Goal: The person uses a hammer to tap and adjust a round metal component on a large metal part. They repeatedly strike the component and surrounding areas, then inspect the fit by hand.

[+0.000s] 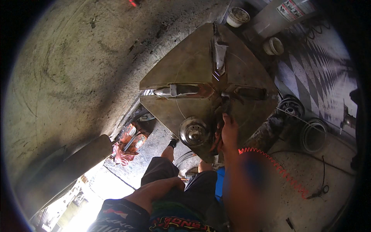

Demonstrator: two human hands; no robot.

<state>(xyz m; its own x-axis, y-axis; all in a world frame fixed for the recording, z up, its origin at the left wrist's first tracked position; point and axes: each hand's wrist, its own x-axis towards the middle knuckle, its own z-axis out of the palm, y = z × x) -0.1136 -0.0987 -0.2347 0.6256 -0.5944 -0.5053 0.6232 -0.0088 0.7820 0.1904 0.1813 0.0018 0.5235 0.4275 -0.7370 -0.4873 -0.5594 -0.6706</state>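
A square metal turntable [197,58] with slots and sliding jaws lies in front of me, its corner pointing away. My right hand [228,129] is over its near right part, fingers curled round something dark beside the near slot. What it grips is mostly hidden. A rusty reddish clamp jaw [216,141] shows just left of that hand. On the near left of the turntable sits a shiny round metal disc [194,132] with small holes and a raised hub. My left hand [178,183] is low by my lap; its fingers cannot be made out.
A coiled red air hose [276,167] runs along the floor at right, near a ring-shaped pale bucket [313,135]. Two small tubs [238,16] stand beyond the turntable's far right edge. Orange containers [136,141] and a red cloth [124,155] lie at left, below a stained wall [89,58].
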